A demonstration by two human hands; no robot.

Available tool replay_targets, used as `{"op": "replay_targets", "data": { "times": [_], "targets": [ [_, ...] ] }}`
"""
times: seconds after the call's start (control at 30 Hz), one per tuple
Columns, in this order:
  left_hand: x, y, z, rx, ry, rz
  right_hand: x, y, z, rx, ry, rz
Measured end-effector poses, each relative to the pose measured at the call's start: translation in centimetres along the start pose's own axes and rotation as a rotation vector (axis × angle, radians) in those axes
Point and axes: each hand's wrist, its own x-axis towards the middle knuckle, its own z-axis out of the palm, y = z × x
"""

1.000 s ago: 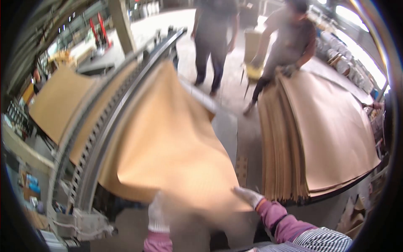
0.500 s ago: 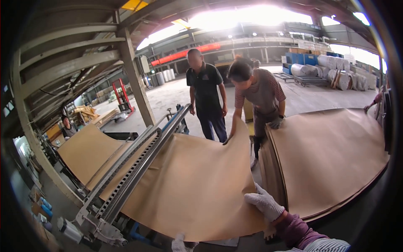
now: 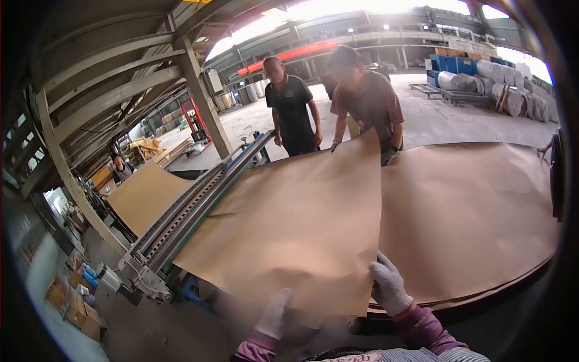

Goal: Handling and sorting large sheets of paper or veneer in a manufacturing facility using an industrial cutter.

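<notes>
- The person's right hand in a white knit glove (image 3: 391, 285) had a narrow grip, thumb and fingers closed on the right edge of a large, brown, thin, paper-like sheet (image 3: 289, 223).
- The left hand in a matching white glove (image 3: 273, 314) was at the sheet's near edge; blur hid its fingers, so whether it pinched or only steadied could not be told.
- Good handling seemed to call for a light pinch right at the edge, both hands level and the near side drawn taut, since hard fingertips could crease so limp a material.
- The sheet looked smooth and matt, with soft ripples near the hands, a short crease toward its left side and its far right corner raised in a peak.
- It spanned from beside a grey metal roller machine (image 3: 187, 223) to the left part of a broad brown stack of similar sheets (image 3: 464, 217), overlapping that in view; contact could not be judged.
- Across it, a co-worker in striped sleeves (image 3: 362, 99) had a gloved hand at the far edge, so matching that person's height and pull seemed wise.
</notes>
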Motion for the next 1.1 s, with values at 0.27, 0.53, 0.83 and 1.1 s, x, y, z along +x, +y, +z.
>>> {"op": "replay_targets", "data": {
  "times": [0.27, 0.53, 0.83, 1.1],
  "targets": [
    [0.2, -7.5, 4.1, 0.396, -0.103, -0.039, -7.3, 4.0, -8.6, -0.174, -0.089, 0.371],
    [-2.2, -11.1, 9.8, 0.829, -0.157, -0.187, -10.6, 3.3, -8.2, -0.573, 0.078, 0.193],
    [0.2, -2.5, -0.1, -0.092, 0.159, -0.007, -15.8, -6.1, -6.3, -0.911, 0.123, -0.020],
    [1.7, -5.2, -1.3, 0.301, 0.149, -0.135, -18.9, -8.3, -12.1, -0.226, 0.560, 0.032]
  ]
}}
